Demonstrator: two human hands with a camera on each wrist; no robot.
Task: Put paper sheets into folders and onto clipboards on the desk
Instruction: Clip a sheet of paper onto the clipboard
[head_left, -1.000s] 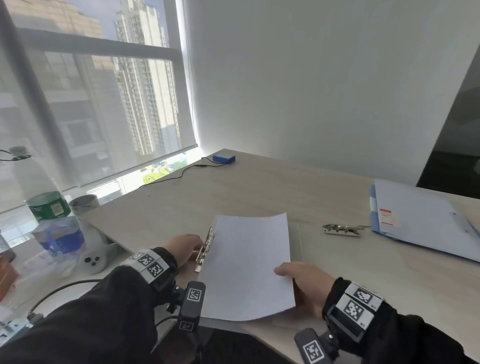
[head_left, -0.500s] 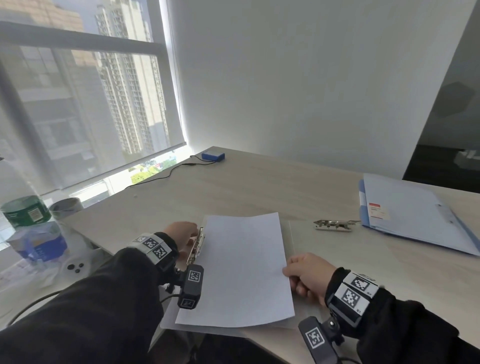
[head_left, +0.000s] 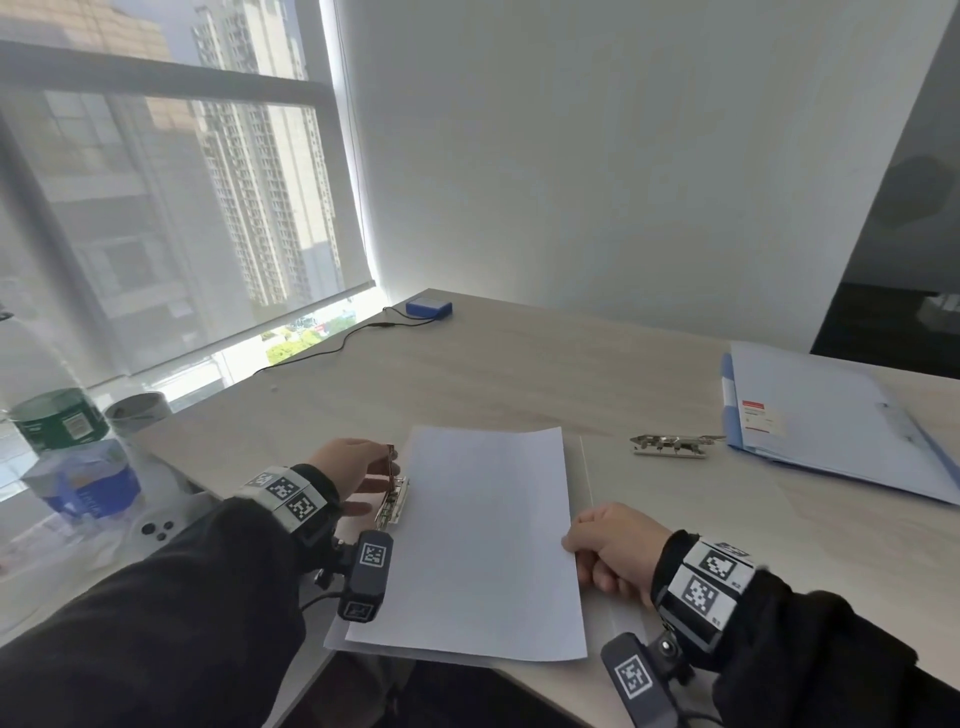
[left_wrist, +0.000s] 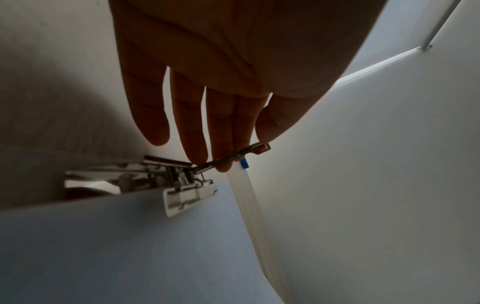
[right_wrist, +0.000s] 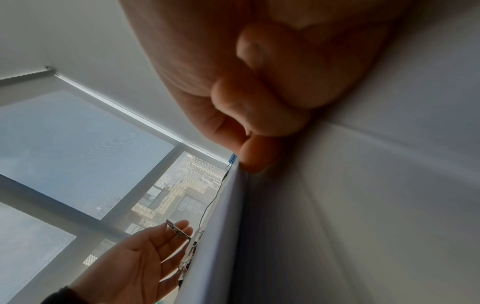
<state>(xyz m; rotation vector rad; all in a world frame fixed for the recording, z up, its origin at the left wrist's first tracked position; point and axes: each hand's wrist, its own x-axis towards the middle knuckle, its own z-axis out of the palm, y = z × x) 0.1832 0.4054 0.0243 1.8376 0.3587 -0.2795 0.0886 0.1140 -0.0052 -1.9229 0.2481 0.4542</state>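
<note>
A white paper sheet (head_left: 483, 540) lies on an open pale folder (head_left: 584, 478) near the desk's front edge. The folder's metal clip (head_left: 393, 503) runs along the sheet's left edge, and its lever (left_wrist: 233, 156) stands raised. My left hand (head_left: 382, 467) is beside the clip with straight fingers, the fingertips (left_wrist: 223, 164) touching the lever. My right hand (head_left: 576, 545) sits at the sheet's right edge with curled fingers. In the right wrist view its thumb and forefinger (right_wrist: 254, 156) pinch that edge.
A closed blue folder (head_left: 831, 431) lies at the far right with a loose metal clip (head_left: 670, 446) beside it. A small blue box (head_left: 428, 306) with a black cable sits at the back. Bottles (head_left: 57, 421) and a cup (head_left: 137, 410) stand at the left.
My right hand slid off the sheet to its right edge and curled its fingers. My left hand stayed at the clip, whose lever now stands up. The head view shifted left.
</note>
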